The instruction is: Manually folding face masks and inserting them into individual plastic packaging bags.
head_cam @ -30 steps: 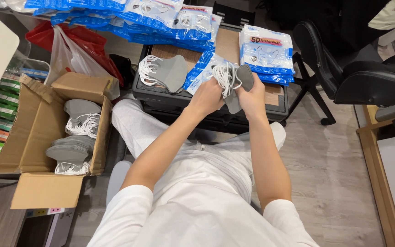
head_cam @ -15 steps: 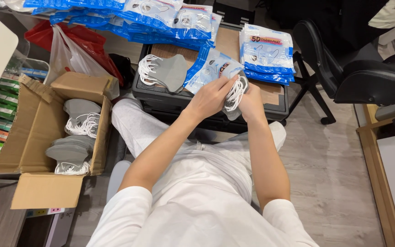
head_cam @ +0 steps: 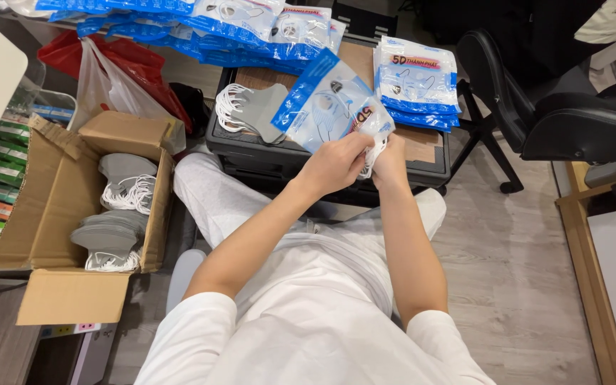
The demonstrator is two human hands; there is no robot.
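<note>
Blue-and-white plastic forms the flat packet (head_cam: pixel 326 107) held up over the black crate (head_cam: pixel 251 153); both hands meet at its lower right corner. The left hand (head_cam: pixel 336 164) is closed on the packet edge. The right hand (head_cam: pixel 390 155) is closed on white ear loops (head_cam: pixel 376 146) at the packet mouth. A second ago the hands held loose grey masks with the loops dangling; now the grey is out of sight and only the loops show, so the masks appear to be inside the packet. A stack of grey masks (head_cam: pixel 251 114) lies on the crate to the left. Filled packets (head_cam: pixel 416 85) lie to the right. A cardboard box (head_cam: pixel 44 214) of masks stands on the floor.
</note>
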